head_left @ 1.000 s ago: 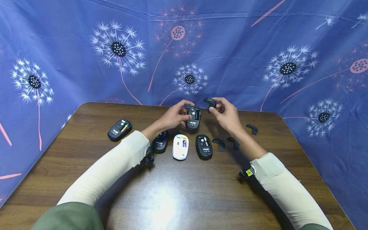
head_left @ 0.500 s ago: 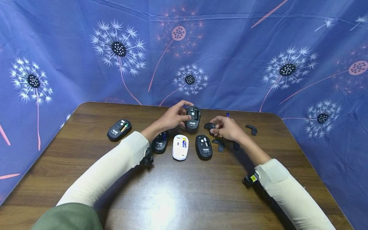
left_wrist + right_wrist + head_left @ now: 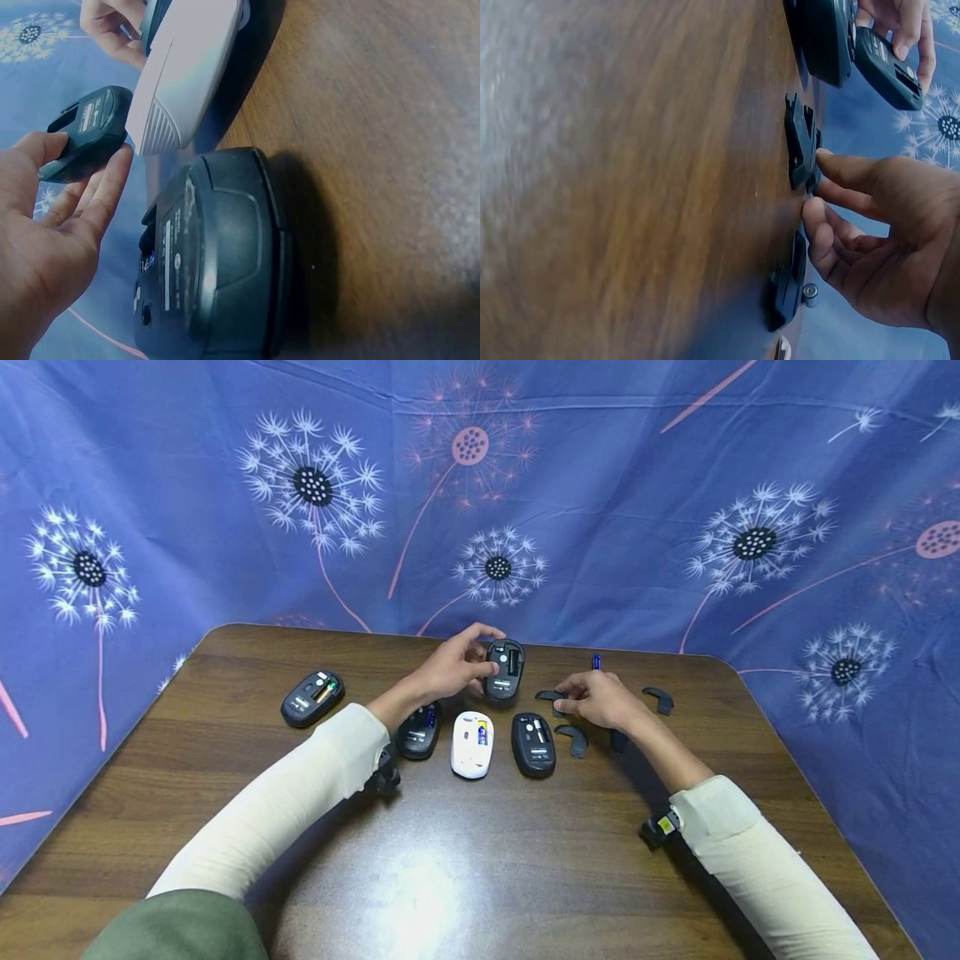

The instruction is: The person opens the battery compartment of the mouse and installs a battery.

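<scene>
My left hand (image 3: pixel 453 664) holds a black computer mouse (image 3: pixel 506 670) with its underside up, thumb on one face and fingers beneath. The mouse's battery slot is uncovered and looks dark inside. My right hand (image 3: pixel 600 700) pinches a black curved battery cover (image 3: pixel 550 695) low over the table, just right of the held mouse; my fingers hide part of it. Close in front lies a second battery cover (image 3: pixel 576 741). Another cover (image 3: pixel 617 741) shows partly from under my right wrist. Beyond my right hand stands a blue battery (image 3: pixel 597 662).
Nearer me, a black mouse (image 3: pixel 533 745), a white mouse (image 3: pixel 472 745) and another black mouse (image 3: pixel 417 731) lie underside up in a row. One more black mouse (image 3: pixel 312 699) lies far left. A cover (image 3: pixel 659 700) lies at the right. A patterned cloth (image 3: pixel 600 527) hangs behind the table.
My right hand has come down from beside the held mouse to the table with the battery cover, which is now turned flatter. The blue battery has come into view. My left hand stays put.
</scene>
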Demonstrator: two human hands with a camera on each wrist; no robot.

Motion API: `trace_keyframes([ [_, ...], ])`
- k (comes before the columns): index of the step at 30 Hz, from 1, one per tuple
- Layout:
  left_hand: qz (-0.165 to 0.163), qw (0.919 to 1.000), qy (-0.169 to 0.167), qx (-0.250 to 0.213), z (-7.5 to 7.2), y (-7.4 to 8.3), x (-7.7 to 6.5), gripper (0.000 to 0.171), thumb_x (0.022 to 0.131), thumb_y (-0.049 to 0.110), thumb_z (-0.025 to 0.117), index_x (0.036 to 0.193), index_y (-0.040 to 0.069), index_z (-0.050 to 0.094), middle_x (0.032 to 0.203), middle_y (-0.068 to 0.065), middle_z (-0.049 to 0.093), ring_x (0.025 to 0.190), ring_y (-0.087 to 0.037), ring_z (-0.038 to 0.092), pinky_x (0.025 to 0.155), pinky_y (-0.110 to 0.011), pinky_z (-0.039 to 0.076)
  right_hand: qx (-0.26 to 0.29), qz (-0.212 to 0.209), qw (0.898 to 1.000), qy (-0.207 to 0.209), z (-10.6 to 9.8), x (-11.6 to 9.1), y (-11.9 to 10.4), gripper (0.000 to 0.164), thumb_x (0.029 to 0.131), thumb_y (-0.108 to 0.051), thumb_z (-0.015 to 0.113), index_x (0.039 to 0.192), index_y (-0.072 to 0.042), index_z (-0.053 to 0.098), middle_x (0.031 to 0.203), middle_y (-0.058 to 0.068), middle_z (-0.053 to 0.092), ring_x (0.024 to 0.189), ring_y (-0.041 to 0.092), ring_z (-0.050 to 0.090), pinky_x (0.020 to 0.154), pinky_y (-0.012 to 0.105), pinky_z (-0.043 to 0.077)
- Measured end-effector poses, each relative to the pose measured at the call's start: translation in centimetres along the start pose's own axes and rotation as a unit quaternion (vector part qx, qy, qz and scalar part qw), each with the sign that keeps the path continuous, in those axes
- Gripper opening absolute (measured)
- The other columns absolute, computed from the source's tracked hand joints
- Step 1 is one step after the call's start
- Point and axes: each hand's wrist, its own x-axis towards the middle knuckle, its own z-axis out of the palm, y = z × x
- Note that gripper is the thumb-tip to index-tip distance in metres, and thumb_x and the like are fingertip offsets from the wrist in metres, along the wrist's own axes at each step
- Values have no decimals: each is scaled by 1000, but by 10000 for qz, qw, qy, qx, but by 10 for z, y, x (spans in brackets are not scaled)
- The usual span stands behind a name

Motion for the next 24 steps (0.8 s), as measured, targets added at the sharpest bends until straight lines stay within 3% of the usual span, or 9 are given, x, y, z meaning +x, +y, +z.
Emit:
trace_keyframes([
  [9,22,10000,19,-17,-1,-1,0,54,109,3,72,158,15,56,112,-16,68,96,-23,70,91,-64,72,204,76,9982,559,-16,-2,17,34,110,-28,76,132,-3,79,107,14,81,90,27,77,74,31,57],
  [18,0,10000,12,-44,-3,-3,-3,53,109,2,71,159,13,56,115,-18,69,95,-23,71,91,-62,72,324,438,9952,809,-36,-2,37,42,109,-32,78,139,-2,76,117,18,78,105,33,75,88,42,61],
  [24,-14,10000,-11,-72,-3,-2,-5,53,109,2,71,159,13,56,115,-18,69,95,-23,71,90,-62,72,413,506,9929,993,-41,1,50,50,107,-29,81,144,2,71,114,20,76,95,32,76,74,32,62],
])
